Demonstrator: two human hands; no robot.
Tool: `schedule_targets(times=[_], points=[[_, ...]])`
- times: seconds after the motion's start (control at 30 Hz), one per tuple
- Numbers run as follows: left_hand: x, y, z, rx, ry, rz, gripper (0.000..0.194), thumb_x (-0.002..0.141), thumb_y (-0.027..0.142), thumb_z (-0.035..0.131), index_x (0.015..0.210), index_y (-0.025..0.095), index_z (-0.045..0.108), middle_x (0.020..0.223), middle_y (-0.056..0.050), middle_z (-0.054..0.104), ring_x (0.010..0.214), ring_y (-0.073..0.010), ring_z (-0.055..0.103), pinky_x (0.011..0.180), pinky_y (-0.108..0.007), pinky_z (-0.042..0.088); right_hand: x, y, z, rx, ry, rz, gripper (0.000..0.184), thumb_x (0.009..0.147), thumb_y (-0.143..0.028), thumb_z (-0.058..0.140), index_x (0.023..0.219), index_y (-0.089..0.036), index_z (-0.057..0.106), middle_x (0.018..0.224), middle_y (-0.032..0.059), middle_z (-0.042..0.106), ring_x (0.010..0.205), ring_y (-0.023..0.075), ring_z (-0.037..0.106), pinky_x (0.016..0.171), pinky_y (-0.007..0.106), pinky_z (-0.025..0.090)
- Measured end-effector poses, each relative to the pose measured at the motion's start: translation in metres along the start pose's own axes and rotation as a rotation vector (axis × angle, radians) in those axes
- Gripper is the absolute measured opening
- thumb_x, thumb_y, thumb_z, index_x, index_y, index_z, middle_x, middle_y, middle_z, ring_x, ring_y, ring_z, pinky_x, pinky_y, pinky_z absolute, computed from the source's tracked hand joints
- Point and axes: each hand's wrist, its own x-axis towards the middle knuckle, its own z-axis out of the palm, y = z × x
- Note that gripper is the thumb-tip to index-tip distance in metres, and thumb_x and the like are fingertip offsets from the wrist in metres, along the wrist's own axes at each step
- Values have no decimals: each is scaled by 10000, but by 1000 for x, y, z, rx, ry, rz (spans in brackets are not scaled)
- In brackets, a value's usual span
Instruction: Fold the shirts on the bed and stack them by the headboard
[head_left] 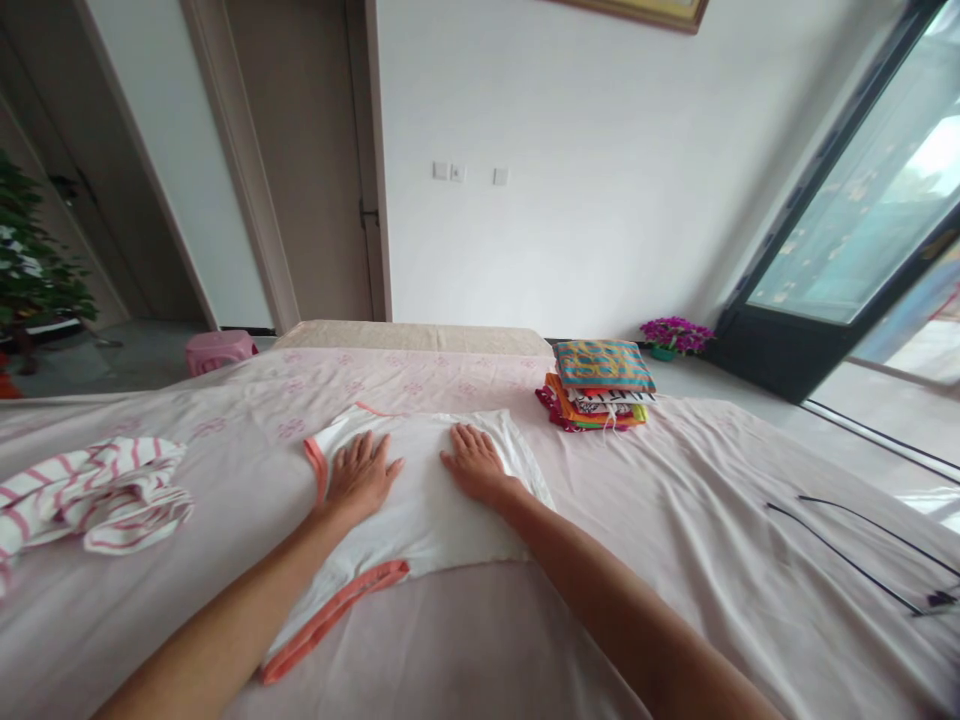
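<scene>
A white T-shirt (424, 500) with coral-orange trim at its neck and sleeves lies spread out in front of me, its collar toward the left. My left hand (364, 475) rests flat on it near the collar, fingers spread. On the hem side, toward the right, my right hand (478, 462) lies palm down on the cloth with its fingers extended. Neither hand grips the fabric. One sleeve points toward me at the lower left; the other side of the shirt lies away from me.
The shirt lies on a pale pink sheet (637, 540). A stack of folded colourful clothes (600, 385) sits at the back right. To the left is a crumpled red-and-white striped garment (105, 495). Thin black cords or rods (847, 555) lie at the right. A pink stool (221, 350) stands beyond.
</scene>
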Motion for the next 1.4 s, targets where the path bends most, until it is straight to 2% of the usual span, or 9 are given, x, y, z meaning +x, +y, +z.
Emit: schedule_targets(times=[0.2,0.3,0.4,0.53,0.73,0.87,0.97,1.23,1.4], points=[[-1,-11,-3,98,-6,-57,642,962,544,298,1496,197,381,1568,-205,324,1431,-382,311,1118,-559,242,-6,72,-18,-124,-6,210,694,1003,-514,196,1566,-109,195,1634,106,131,1510,225,81,1199,437,54],[-1,-11,-3,78,-25,-75,658,959,551,285,1509,198,361,1576,-206,306,1439,-382,296,1124,-563,225,-12,88,-22,-140,-11,253,686,1005,-509,176,1570,-119,179,1636,102,123,1510,218,80,1196,437,54],[-1,-11,-7,45,-66,-76,657,961,533,283,1517,188,343,1589,-212,274,1453,-374,273,1139,-561,196,-16,88,-28,-157,-6,337,693,1005,-501,187,1565,-93,182,1629,122,152,1507,233,89,1196,463,23],[-5,-4,-17,1,-139,-88,623,955,446,316,1494,139,377,1565,-254,298,1434,-386,311,1119,-561,243,-24,58,-33,-139,70,353,693,1003,-486,233,1557,-71,212,1622,137,174,1508,255,86,1197,470,37],[-35,28,-21,-41,-126,9,643,958,469,319,1506,134,355,1565,-237,313,1445,-375,301,1132,-516,254,-56,-37,-20,37,106,47,665,1011,-481,249,1556,-101,234,1616,125,203,1505,241,129,1201,422,135],[-61,32,-14,-11,-32,61,640,959,517,336,1493,169,390,1569,-215,321,1453,-372,288,1141,-534,238,-75,-64,-5,41,52,-48,677,1008,-494,277,1547,-84,259,1609,139,207,1499,254,157,1207,423,145],[-71,26,-11,12,33,86,598,964,477,357,1489,193,401,1575,-178,331,1463,-342,274,1162,-519,209,-80,-49,-1,-8,40,-54,695,1007,-511,262,1545,-72,259,1611,146,186,1502,256,137,1215,426,108],[-74,25,-14,4,57,93,570,963,459,377,1481,222,411,1574,-151,346,1461,-324,274,1161,-532,193,-84,30,-14,-143,65,132,703,1002,-531,243,1554,-98,249,1616,121,186,1500,252,149,1214,426,85],[-75,25,-14,8,69,91,560,958,439,398,1475,225,419,1574,-155,344,1464,-326,271,1163,-531,185,-87,41,-14,-170,90,186,693,997,-523,257,1549,-105,272,1611,112,210,1491,247,190,1211,413,88]])
